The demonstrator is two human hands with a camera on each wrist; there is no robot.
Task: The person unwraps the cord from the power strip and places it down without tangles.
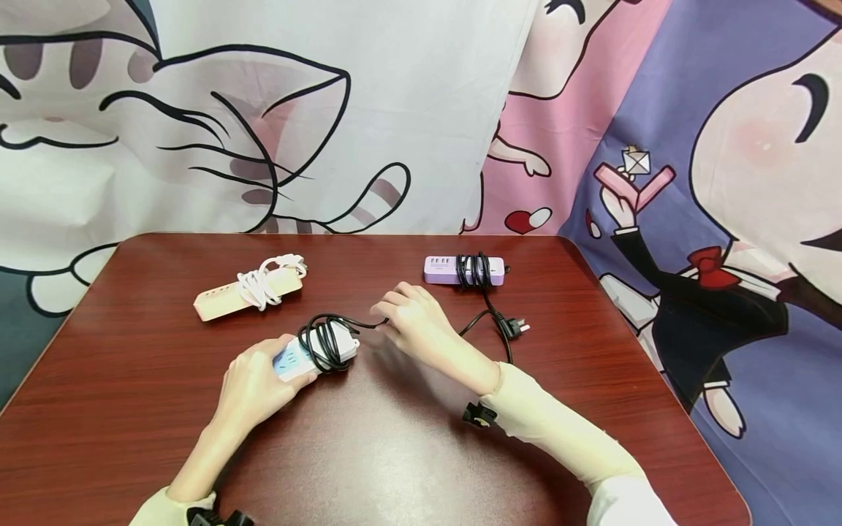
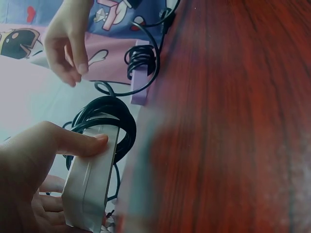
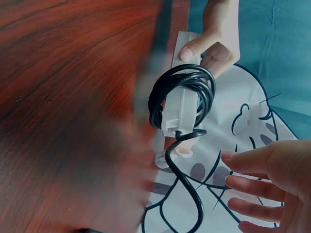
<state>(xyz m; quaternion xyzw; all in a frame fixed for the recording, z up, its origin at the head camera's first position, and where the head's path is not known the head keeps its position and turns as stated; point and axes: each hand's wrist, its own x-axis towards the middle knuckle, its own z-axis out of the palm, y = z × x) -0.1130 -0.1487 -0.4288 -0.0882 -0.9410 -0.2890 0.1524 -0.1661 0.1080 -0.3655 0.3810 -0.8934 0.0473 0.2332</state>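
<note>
My left hand [image 1: 253, 383] grips one end of a white power strip [image 1: 289, 362] with a blue socket face, its thumb along the strip's side. A black cord [image 1: 324, 345] is wound in several loops round the strip's other end. From those loops a length of cord runs right and passes behind my right hand [image 1: 417, 321]. In the right wrist view the fingers [image 3: 255, 187] of that hand are spread loosely beside the hanging cord [image 3: 187, 184], with nothing held between them.
At the back left lies a cream power strip [image 1: 220, 301] wrapped in white cord [image 1: 258, 290]. A purple power strip [image 1: 441, 270] with black cord round it lies at the back right. A black plug [image 1: 513, 326] rests on the reddish-brown table [image 1: 368, 453]. Behind hangs a cartoon-printed cloth [image 1: 421, 109].
</note>
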